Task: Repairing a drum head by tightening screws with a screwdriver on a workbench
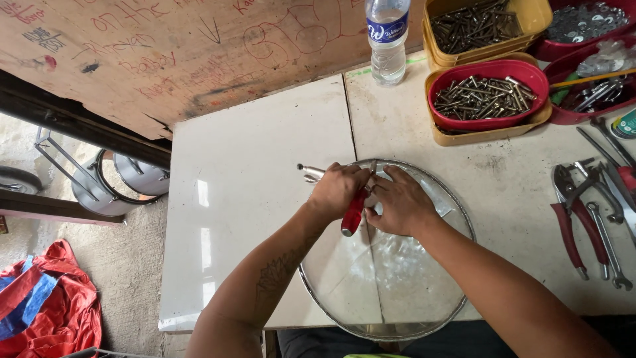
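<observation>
Left hand (338,189) grip closed around a red-handled screwdriver (353,213); right hand (396,202) grip pinches beside it, over the round glass lid (397,278).

Red plastic tool handle (353,215); clear round glass lid (391,278) with silver metal rim; white glossy tiled desk (252,179); red oval plastic tray (487,71); yellow plastic tray (538,13).

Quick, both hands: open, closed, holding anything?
Left hand: closed around a red-handled tool at the rim of the round glass lid.
Right hand: fingers curled at the tool and lid rim; what it grips cannot be told.
</observation>
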